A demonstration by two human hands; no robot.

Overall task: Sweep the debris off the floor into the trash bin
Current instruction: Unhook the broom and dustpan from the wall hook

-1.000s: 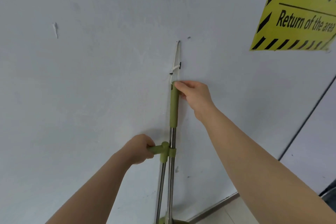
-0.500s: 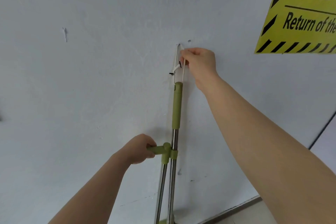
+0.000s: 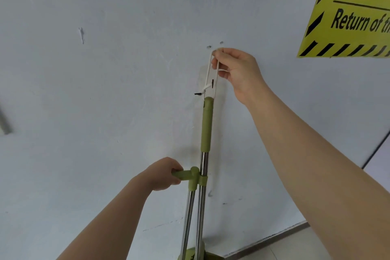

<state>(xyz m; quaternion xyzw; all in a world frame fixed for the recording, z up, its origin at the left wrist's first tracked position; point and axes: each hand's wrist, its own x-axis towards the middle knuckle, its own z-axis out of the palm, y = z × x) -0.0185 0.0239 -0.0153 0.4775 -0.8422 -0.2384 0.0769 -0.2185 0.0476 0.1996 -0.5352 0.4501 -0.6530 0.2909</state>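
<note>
Currently, right hand (image 3: pixel 238 72) pinches the white loop (image 3: pixel 209 69) atop the broom (image 3: pixel 206 124), fingertips together; left hand (image 3: pixel 162 174) fingers clamp the side grip (image 3: pixel 185 175) left of the broom.

Below the right hand (image 3: pixel 238 69) the broom handle (image 3: pixel 206 124) is olive green over silver, like the side grip (image 3: pixel 185 174) in the left hand (image 3: pixel 164 173). The cord loop (image 3: pixel 208 69) at the right hand is white (ends black). Right of it the sign (image 3: pixel 348 17) is yellow, black-striped; the wall (image 3: pixel 105 91) seems pale blue-grey.
</note>
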